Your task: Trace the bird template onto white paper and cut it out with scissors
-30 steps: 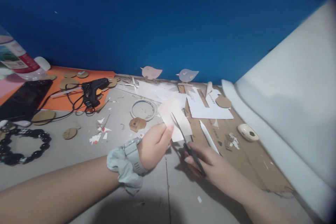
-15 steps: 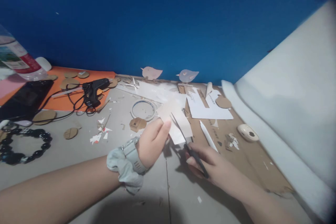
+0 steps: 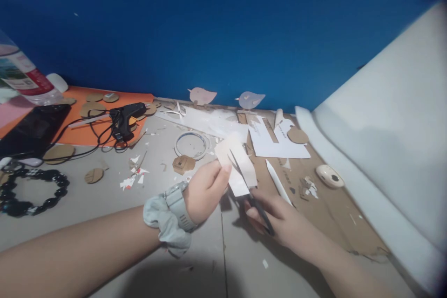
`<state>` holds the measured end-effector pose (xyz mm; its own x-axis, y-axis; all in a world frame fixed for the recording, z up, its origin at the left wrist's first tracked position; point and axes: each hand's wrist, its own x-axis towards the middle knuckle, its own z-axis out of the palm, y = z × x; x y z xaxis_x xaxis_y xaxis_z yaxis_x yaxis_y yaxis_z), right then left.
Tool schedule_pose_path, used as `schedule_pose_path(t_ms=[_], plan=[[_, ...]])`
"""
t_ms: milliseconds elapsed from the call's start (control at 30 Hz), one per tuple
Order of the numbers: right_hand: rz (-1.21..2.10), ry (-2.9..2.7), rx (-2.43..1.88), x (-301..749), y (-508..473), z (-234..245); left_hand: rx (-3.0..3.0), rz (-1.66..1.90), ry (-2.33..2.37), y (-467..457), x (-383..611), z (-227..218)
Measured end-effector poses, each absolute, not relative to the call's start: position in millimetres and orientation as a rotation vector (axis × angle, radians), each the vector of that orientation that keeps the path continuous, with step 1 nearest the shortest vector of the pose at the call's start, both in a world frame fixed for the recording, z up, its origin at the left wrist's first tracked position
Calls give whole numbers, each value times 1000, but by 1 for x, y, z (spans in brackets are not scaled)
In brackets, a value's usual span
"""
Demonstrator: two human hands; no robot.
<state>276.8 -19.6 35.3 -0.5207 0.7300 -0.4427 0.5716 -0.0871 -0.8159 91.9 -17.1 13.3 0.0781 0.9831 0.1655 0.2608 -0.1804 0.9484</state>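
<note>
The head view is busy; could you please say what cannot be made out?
- Head view: most fingers of the left hand, hidden by its back and the paper.
- Head view: loops of the scissors, partly behind the right hand.
- Head view: part of the bottle, past the left edge.
- Head view: print on the white sheet, too small.

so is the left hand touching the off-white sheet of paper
Touching. The head view shows the left hand holding the off-white sheet of paper by its left edge, thumb on top.
</note>
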Motion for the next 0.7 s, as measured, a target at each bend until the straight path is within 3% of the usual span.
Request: schedule_pose_path(t_ms=[233, 700], plan=[[1771, -2004, -1477, 271, -16, 52, 1550, 1107, 1262, -18, 91, 13], [1670, -1953, -1414, 276, -22, 25, 1519, 1100, 1168, -18, 93, 10]])
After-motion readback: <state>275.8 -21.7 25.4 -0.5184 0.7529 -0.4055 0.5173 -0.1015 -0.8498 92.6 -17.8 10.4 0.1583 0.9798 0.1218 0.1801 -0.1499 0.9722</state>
